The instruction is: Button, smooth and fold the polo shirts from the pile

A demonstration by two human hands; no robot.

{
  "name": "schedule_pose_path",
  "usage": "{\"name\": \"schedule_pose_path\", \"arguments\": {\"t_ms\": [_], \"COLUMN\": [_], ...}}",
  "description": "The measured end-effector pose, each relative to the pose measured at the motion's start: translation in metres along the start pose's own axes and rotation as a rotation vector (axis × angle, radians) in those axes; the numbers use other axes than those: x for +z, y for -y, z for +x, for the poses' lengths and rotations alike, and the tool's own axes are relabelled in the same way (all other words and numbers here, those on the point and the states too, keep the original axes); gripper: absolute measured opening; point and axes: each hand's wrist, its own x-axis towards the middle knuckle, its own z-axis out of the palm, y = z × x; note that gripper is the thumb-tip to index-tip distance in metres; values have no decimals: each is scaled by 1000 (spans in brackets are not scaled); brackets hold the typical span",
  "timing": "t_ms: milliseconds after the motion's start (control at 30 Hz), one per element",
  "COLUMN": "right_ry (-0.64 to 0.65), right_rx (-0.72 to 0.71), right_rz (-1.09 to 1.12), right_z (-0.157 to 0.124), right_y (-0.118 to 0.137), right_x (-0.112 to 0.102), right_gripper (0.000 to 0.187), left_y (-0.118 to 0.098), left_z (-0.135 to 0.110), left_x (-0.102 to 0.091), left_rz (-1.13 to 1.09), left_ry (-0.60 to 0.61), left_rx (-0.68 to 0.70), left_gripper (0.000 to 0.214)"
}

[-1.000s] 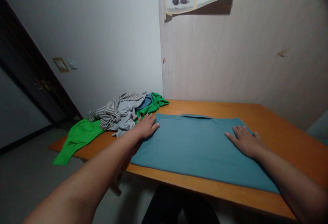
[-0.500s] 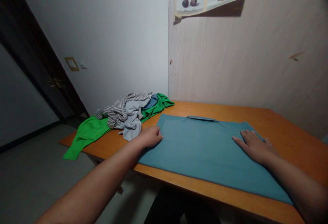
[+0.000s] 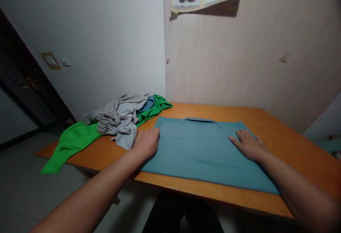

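Observation:
A teal shirt point(image 3: 194, 151) lies folded into a wide flat panel on the table, its collar point(image 3: 199, 120) showing at the far edge. At the shirt's left edge is my left hand point(image 3: 147, 143), its fingers bent and closed on the fabric; the fingertips are partly hidden. My right hand point(image 3: 250, 146) rests flat on the right side, palm down, with the fingers spread. Light creases cross the shirt's surface.
A heap of clothes sits left of the shirt: a striped garment point(image 3: 109, 114), a grey one point(image 3: 126, 130) and a green one point(image 3: 77, 138) hanging over the edge of the orange wooden table point(image 3: 226, 110). A wall stands behind.
My left hand has shifted slightly outward along the shirt's left edge, and its fingers point farther away from me. My right hand stays flat on the shirt. The view has turned right.

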Motion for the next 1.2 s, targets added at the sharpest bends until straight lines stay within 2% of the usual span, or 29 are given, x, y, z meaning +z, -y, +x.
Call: {"name": "schedule_pose_path", "arguments": {"t_ms": [100, 167, 267, 367, 467, 600, 700, 767, 900, 1000, 1100, 1200], "right_ry": [18, 26, 41, 64, 74, 87, 93, 92, 89, 86, 79, 87], "right_rx": [14, 20, 28, 33, 37, 43, 48, 51, 49, 41, 38, 46], "right_rz": [3, 7, 14, 25, 32, 33, 38, 43, 47, 50, 51, 64], "right_z": [-2, -4, -5, -6, -6, -7, -8, -9, -9, -8, -7, -8], "right_y": [5, 7, 10, 12, 13, 15, 17, 18, 18, 18, 17, 19], "right_x": [-5, -8, -11, -14, -15, -18, -20, -21, -21, -19, -18, -20], "right_gripper": [89, 89, 89, 89, 89, 90, 89, 89, 90, 89, 89, 90], "left_y": [-13, -21, -22, -16, -19, -44, -59, -60, -54, -52, -47, -39], "left_z": [4, 4, 2, 3, 4, 0, -7, -9, 1, 23, 47, 60], "left_x": [1, 8, 23, 29, 23, 14, 15, 16, 13, 11, 20, 35], "left_rz": [-26, -70, -127, -151, -134, -149, -180, -199, -260, -282, -233, -161], "left_ry": [-91, -108, 50, 174, 179, 82, 151, 224, 272, 197, 74, 88], "left_rx": [85, 183, 288, 281, 264, 324, 417, 436, 445, 418, 312, 212], "left_gripper": [36, 48, 67, 75, 78, 76, 75, 75, 74, 70, 72, 79]}}
